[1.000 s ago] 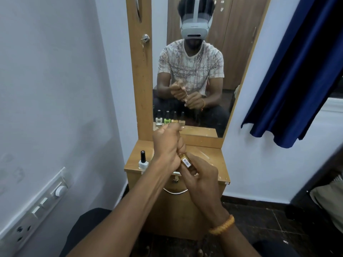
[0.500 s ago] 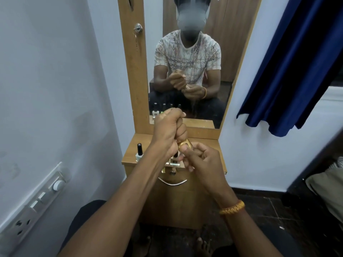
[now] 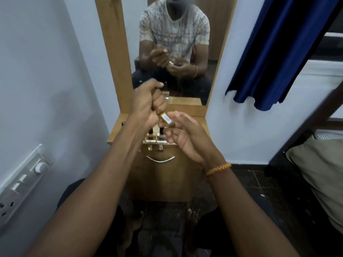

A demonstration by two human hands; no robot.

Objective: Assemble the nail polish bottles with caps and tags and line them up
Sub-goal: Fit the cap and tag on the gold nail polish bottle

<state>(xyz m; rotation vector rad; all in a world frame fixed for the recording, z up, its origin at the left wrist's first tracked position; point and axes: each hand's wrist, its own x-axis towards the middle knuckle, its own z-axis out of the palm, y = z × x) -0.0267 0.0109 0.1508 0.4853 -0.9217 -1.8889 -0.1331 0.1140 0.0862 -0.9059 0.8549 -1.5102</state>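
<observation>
1. The left hand (image 3: 146,104) is curled tight into a fist around the top end of a small gold nail polish bottle (image 3: 165,118), held up in the air above the front edge of the worktop (image 3: 201,125).
2. The right hand (image 3: 185,134) pinches the lower end of the same bottle with its fingertips (image 3: 168,134), the remaining fingers loosely bent.
3. A white tag (image 3: 166,118) with print lies along the bottle's side, facing up.
4. Below the hands, finished bottles (image 3: 155,140) with dark caps stand side by side at the front edge of the worktop; how many, I cannot tell.
5. One dark cap (image 3: 122,123) shows near the left edge, just beside the left forearm.
6. A mirror (image 3: 176,49) rises from the back edge of the worktop.
7. A woven orange band (image 3: 219,168) circles the right wrist.
</observation>
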